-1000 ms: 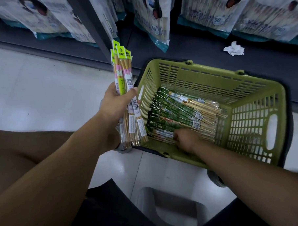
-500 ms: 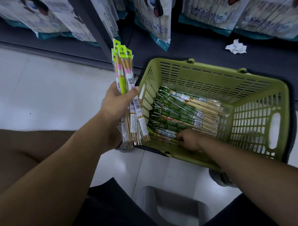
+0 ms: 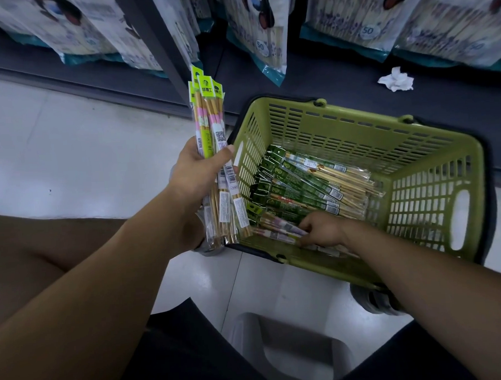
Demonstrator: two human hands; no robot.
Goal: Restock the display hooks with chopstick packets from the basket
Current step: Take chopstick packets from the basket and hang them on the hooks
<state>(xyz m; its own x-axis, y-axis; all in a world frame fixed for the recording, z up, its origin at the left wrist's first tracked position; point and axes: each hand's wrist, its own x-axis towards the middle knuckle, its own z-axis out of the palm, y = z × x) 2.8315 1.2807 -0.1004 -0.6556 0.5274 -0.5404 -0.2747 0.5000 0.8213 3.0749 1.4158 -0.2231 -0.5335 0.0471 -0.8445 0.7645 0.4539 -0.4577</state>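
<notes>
A green plastic basket (image 3: 432,164) sits on the floor with several green-labelled chopstick packets (image 3: 306,187) lying inside. My left hand (image 3: 197,175) grips an upright bundle of chopstick packets (image 3: 212,139) with yellow-green headers and pink bands, just left of the basket. My right hand (image 3: 323,229) reaches into the basket's near side, and its fingers pinch a pale purple-banded packet (image 3: 277,231) that lies along the near wall.
Large bags of chopsticks (image 3: 259,31) hang above a dark bottom shelf (image 3: 325,80), where a crumpled white tissue (image 3: 395,79) lies. A grey stool (image 3: 290,349) stands between my legs. White floor tiles (image 3: 69,154) stretch to the left.
My right hand slid a little right along the basket's near wall and has taken hold of a purple-banded packet. My left hand kept its bundle steady.
</notes>
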